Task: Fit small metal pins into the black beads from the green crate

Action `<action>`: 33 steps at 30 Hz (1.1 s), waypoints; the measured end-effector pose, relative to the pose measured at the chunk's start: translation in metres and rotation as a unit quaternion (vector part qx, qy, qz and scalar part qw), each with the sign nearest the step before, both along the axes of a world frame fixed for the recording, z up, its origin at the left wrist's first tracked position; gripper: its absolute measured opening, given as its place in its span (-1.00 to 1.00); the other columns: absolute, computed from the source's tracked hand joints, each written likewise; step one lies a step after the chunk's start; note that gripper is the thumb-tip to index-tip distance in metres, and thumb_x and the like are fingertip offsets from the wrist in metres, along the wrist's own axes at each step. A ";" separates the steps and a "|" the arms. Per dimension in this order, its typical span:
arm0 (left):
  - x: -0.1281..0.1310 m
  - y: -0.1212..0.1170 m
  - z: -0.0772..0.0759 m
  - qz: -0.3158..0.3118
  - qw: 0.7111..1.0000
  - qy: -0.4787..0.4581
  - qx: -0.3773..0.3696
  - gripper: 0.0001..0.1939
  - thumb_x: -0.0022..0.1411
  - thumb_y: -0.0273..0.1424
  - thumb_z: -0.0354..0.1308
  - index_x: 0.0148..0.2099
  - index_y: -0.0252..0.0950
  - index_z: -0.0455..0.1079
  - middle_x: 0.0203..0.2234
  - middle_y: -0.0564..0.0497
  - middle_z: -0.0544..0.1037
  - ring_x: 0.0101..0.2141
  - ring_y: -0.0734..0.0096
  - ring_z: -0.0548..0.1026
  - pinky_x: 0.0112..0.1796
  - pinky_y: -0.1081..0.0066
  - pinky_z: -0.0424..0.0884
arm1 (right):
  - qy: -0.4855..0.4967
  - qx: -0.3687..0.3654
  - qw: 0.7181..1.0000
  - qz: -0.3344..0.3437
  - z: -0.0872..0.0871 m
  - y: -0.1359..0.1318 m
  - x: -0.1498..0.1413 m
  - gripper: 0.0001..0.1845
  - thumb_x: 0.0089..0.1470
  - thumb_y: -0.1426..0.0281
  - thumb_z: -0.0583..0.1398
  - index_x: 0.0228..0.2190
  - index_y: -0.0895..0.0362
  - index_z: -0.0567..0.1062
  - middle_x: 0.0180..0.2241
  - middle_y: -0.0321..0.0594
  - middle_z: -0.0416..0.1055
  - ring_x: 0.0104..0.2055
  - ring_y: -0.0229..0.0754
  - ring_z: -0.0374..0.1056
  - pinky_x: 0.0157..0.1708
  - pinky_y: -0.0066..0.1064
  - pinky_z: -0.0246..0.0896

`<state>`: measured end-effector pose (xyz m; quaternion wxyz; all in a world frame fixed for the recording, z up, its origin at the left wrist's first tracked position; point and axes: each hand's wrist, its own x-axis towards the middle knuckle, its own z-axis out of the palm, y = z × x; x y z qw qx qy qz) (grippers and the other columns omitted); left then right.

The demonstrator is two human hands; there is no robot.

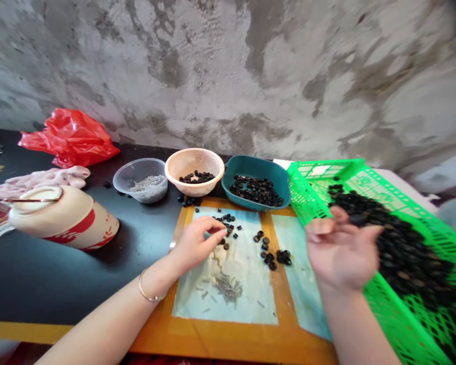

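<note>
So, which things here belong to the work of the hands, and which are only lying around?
Work: left hand, right hand, dark round pieces, green plastic crate, teal tray, peach bowl, clear plastic bowl, orange board.
Lying about: red plastic bag, pink cloth, cream-and-red jar.

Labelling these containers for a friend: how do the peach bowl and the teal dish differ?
The peach bowl is round and pale, while the teal dish is squarer and darker. The peach bowl holds a smaller heap of dark discs than the teal dish. Both hold those discs and stand on the black table.
</note>
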<state>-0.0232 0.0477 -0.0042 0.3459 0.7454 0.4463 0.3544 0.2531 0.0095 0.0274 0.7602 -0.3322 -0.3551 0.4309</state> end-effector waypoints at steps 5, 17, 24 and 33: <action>-0.003 0.006 -0.013 -0.025 0.991 0.126 0.029 -0.84 0.24 -0.40 0.15 -0.13 -0.29 0.47 -0.27 -0.06 0.51 -0.21 0.26 0.47 -0.16 0.29 0.39 | -0.089 -0.104 0.989 0.057 -0.003 0.003 0.000 -0.51 0.03 0.03 0.26 -0.15 0.13 0.52 -0.56 -0.32 0.38 -0.56 -0.29 0.21 -0.58 -0.48 0.11; 0.005 -0.003 -0.015 -0.136 0.967 0.193 0.094 -0.89 0.23 -0.48 0.16 -0.19 -0.28 0.49 -0.26 -0.05 0.49 -0.17 0.25 0.40 -0.11 0.28 0.35 | -0.680 0.012 0.662 0.316 -0.032 -0.017 -0.063 -0.95 0.13 0.48 0.26 -0.31 0.12 0.53 -0.34 -0.23 0.44 -0.18 -0.14 0.31 -0.13 -0.32 0.20; 0.007 -0.006 -0.014 -0.105 0.987 0.085 0.087 -0.82 0.13 -0.57 0.18 -0.20 -0.28 0.47 -0.23 -0.03 0.56 -0.15 0.30 0.46 -0.06 0.31 0.37 | -0.731 0.015 0.603 0.318 -0.032 -0.022 -0.071 -0.97 0.15 0.48 0.24 -0.35 0.14 0.48 -0.35 -0.25 0.41 -0.21 -0.14 0.29 -0.19 -0.36 0.18; 0.010 -0.013 -0.010 -0.101 0.994 0.035 0.007 -0.79 0.11 -0.61 0.13 -0.22 -0.30 0.50 -0.36 0.01 0.57 -0.35 0.41 0.49 -0.25 0.41 0.43 | -0.762 0.007 0.572 0.303 -0.029 -0.029 -0.076 -0.92 0.20 0.50 0.15 -0.36 0.15 0.41 -0.37 -0.23 0.38 -0.26 -0.12 0.27 -0.24 -0.34 0.17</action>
